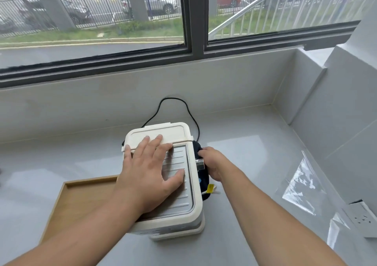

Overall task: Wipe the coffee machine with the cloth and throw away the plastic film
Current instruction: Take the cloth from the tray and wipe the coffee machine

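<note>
A cream-white coffee machine (pixel 179 132) stands in the middle of the grey counter, with a ribbed metal plate on its top. My left hand (pixel 149 172) lies flat on that top, fingers spread. Against the machine's right side, my right hand (pixel 213 163) presses a dark cloth (pixel 204 184), around a small metal knob. A yellow tag hangs from the cloth's lower end. The clear plastic film (pixel 304 186) lies crumpled on the counter at the right, apart from both hands.
A shallow wooden tray (pixel 81 196) sits left of the machine, touching it. A black cord (pixel 175 100) loops behind the machine toward the wall. A white wall socket (pixel 363 218) is at the right edge. A window runs along the back.
</note>
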Tool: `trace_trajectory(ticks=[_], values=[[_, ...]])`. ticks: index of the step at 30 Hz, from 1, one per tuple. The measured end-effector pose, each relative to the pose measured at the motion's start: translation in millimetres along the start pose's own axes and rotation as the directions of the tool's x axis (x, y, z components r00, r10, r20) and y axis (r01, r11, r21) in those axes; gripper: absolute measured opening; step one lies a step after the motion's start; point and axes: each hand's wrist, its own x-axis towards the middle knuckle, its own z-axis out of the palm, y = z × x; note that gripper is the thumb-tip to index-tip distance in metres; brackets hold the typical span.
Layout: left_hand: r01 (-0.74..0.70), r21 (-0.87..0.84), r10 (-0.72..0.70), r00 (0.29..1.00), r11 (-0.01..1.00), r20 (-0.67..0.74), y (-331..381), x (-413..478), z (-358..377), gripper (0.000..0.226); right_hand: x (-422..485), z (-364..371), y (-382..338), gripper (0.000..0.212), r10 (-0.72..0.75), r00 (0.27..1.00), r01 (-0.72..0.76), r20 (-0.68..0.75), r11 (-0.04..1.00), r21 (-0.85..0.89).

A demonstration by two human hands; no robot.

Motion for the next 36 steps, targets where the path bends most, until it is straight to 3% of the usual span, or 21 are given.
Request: trace_trajectory(ticks=[8, 14, 16, 19, 23, 25, 27, 31, 33, 36], values=[[0.017, 0.007, -0.017, 1.000, 1.000, -0.004, 2, -2, 0, 0.079, -28, 9, -26, 0.020, -0.099, 0.995, 0.102, -0.029, 0.989, 0.109], [0.021, 0.012, -0.020, 0.999, 1.000, -0.025, 1, -1, 2, 0.081, -61, 17, -59, 0.016, -0.283, 0.957, 0.289, -0.062, 0.910, 0.297], [0.023, 0.005, -0.023, 0.999, 1.000, -0.032, 1, 0, 3, 0.083, -73, 22, -71, 0.012, -0.368, 0.925, 0.380, -0.095, 0.910, 0.167], [0.021, -0.005, -0.021, 0.999, 1.000, -0.033, 0, 0, 5, 0.082, -88, 31, -83, 0.013, -0.557, 0.821, 0.516, -0.129, 0.819, -0.250], [-0.003, -0.034, 0.002, 0.999, 0.999, -0.046, -1, 1, 5, 0.080, -101, 52, -90, 0.024, -0.746, 0.665, 0.508, 0.037, 0.416, -0.754], [-0.018, -0.063, 0.014, 0.998, 0.998, -0.062, -1, 1, 4, 0.078, -106, 65, -89, 0.027, -0.766, 0.627, 0.467, 0.142, 0.224, -0.856], [-0.022, -0.099, 0.014, 0.997, 0.995, -0.076, -2, 0, 3, 0.077, -110, 74, -88, 0.028, -0.761, 0.616, 0.462, 0.204, 0.140, -0.876], [-0.034, -0.264, -0.009, 0.987, 0.964, -0.160, -6, -2, 0, 0.039, -117, 81, -87, 0.030, -0.716, 0.652, 0.509, 0.250, 0.168, -0.844], [-0.037, -0.432, -0.059, 0.977, 0.901, -0.207, -10, -4, -4, 0.020, -124, 85, -83, 0.033, -0.690, 0.686, 0.533, 0.231, 0.261, -0.805], [-0.051, -0.630, -0.132, 0.961, 0.775, -0.241, -17, -5, -10, 0.014, -139, 91, -77, 0.033, -0.649, 0.747, 0.510, 0.147, 0.417, -0.752]])
